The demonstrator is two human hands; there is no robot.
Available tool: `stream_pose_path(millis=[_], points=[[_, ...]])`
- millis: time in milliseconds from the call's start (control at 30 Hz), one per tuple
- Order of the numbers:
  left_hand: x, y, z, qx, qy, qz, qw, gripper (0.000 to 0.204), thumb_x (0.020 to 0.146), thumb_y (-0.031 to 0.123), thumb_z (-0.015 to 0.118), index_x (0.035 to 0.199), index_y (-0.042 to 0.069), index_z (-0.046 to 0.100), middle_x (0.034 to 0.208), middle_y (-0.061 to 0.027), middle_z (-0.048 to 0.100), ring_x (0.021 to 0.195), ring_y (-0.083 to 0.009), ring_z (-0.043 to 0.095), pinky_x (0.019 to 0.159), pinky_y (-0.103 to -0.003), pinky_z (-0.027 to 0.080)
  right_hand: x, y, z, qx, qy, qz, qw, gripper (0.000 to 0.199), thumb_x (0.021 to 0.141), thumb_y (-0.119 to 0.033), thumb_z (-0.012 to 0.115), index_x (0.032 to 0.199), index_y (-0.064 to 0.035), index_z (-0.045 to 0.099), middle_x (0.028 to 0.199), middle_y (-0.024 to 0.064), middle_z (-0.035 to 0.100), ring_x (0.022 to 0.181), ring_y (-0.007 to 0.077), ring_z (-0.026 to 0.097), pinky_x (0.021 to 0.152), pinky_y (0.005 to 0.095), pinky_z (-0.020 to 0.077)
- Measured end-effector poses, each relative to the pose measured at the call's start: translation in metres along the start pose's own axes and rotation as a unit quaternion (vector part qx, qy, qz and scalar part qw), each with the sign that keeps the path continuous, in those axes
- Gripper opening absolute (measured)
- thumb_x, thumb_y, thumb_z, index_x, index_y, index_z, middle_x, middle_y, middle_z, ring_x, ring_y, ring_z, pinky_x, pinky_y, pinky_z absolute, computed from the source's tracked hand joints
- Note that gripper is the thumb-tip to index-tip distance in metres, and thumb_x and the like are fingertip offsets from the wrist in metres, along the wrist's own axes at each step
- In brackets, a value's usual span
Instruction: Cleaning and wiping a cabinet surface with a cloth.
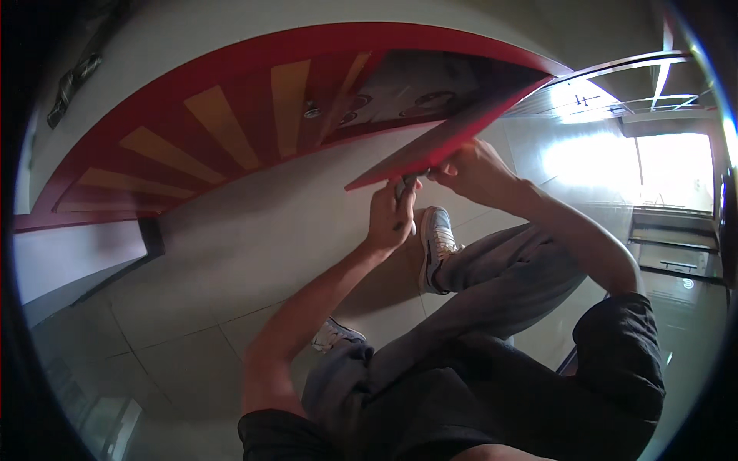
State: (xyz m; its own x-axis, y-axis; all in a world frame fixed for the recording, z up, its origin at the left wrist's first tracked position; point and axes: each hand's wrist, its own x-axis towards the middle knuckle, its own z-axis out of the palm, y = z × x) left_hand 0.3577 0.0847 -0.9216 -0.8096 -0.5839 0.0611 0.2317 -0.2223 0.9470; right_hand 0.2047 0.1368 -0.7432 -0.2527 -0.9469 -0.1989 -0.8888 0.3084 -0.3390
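A red cabinet door [430, 150] swings out from the low cabinet, seen nearly edge-on. My left hand [389, 217] is closed around a grey metal hand tool with handles, like pliers [403, 187], whose tip meets the door's face near its free edge. Closed at the same spot, my right hand [478, 175] has its fingers bent against the door, beside the tool. What its fingertips pinch is too small and shaded to make out.
The red cabinet front [223, 127] has yellow rays and a round metal knob [311, 110]. Behind the door, the dark interior [415, 84] holds round shapes. My shoe [440, 240] rests on the tiled floor [231, 261] below my hands. A bright window [675, 173] is at the right.
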Motion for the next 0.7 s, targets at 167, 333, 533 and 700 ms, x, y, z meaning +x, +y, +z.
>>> stream_pose_path(millis=[167, 333, 533, 700], points=[[0.005, 0.015, 0.000, -0.065, 0.005, -0.028, 0.997, 0.018, 0.109, 0.015, 0.051, 0.104, 0.003, 0.064, 0.073, 0.0009, 0.054, 0.062, -0.0077, 0.046, 0.058, -0.023, 0.038, 0.005, -0.008, -0.011, -0.068, 0.008, -0.015, 0.998, 0.009, 0.090, -0.010, 0.073, 0.093, -0.0106, 0.082, 0.080, 0.0041, 0.075, 0.068, 0.0237, 0.066, 0.067, 0.0352, 0.0542], [0.041, 0.026, -0.017, -0.051, 0.009, -0.042, 0.998, 0.029, 0.111, 0.026, 0.051, 0.098, 0.005, 0.065, 0.073, 0.0008, 0.055, 0.066, -0.0091, 0.051, 0.063, -0.024, 0.041, 0.027, 0.010, -0.007, -0.039, 0.027, 0.012, 0.999, 0.011, 0.089, -0.009, 0.075, 0.095, -0.0120, 0.083, 0.084, 0.0039, 0.077, 0.067, 0.0226, 0.067, 0.066, 0.0354, 0.0542], [0.069, 0.038, -0.030, -0.033, 0.064, -0.046, 0.996, 0.030, 0.110, 0.028, 0.056, 0.094, 0.004, 0.065, 0.069, 0.0025, 0.055, 0.059, -0.0079, 0.049, 0.055, -0.025, 0.038, 0.048, 0.011, -0.010, -0.015, 0.075, 0.003, 0.997, 0.014, 0.091, -0.014, 0.077, 0.103, -0.0126, 0.084, 0.090, 0.0032, 0.080, 0.066, 0.0199, 0.069, 0.064, 0.0339, 0.0544], [0.084, 0.055, -0.046, -0.019, 0.045, -0.044, 0.998, 0.035, 0.110, 0.036, 0.059, 0.097, 0.005, 0.068, 0.070, 0.0013, 0.058, 0.061, -0.0087, 0.052, 0.056, -0.026, 0.040, 0.067, 0.007, -0.020, -0.027, 0.093, 0.022, 0.995, 0.015, 0.092, -0.017, 0.078, 0.105, -0.0113, 0.083, 0.090, 0.0033, 0.081, 0.067, 0.0182, 0.069, 0.063, 0.0323, 0.0544]])
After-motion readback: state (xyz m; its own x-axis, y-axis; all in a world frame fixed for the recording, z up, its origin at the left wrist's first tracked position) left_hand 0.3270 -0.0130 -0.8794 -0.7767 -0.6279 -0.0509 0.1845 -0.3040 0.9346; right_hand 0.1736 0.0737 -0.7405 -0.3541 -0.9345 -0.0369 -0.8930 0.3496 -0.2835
